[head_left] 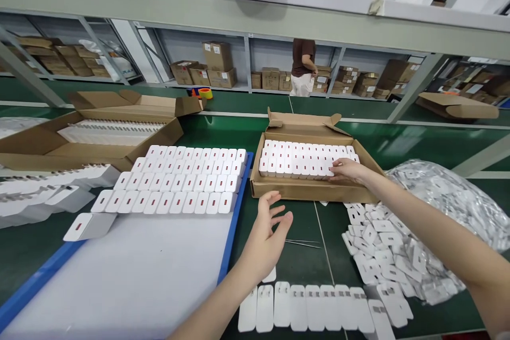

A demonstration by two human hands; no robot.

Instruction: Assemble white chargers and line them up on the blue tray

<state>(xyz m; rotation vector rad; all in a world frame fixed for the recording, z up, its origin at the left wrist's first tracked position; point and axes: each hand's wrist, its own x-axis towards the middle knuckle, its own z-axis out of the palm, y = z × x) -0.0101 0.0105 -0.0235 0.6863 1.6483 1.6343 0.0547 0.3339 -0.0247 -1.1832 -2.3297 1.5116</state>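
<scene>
My right hand point(347, 170) reaches into the open cardboard box point(287, 189) on the right, its fingers closed at the front row of white blocks point(292, 166) with small red slots, which look like charger housings. It seems to grip one block there, partly hidden by the fingers. My left hand point(268, 236) hovers over the green bench in front of that box, fingers spread and nothing in them. Left of it, a blue-edged white tray point(151, 271) carries several rows of similar white blocks point(171, 183). One more block point(90, 226) lies on its side at the tray's left edge.
Flat white plates point(313, 307) line the bench's near edge; a loose heap of small white plates point(382, 244) lies by a clear plastic bag point(450, 202). Thin metal tweezers point(303, 243) lie mid-bench. Another open carton point(95, 154) stands back left. A person point(303, 66) stands beyond the bench.
</scene>
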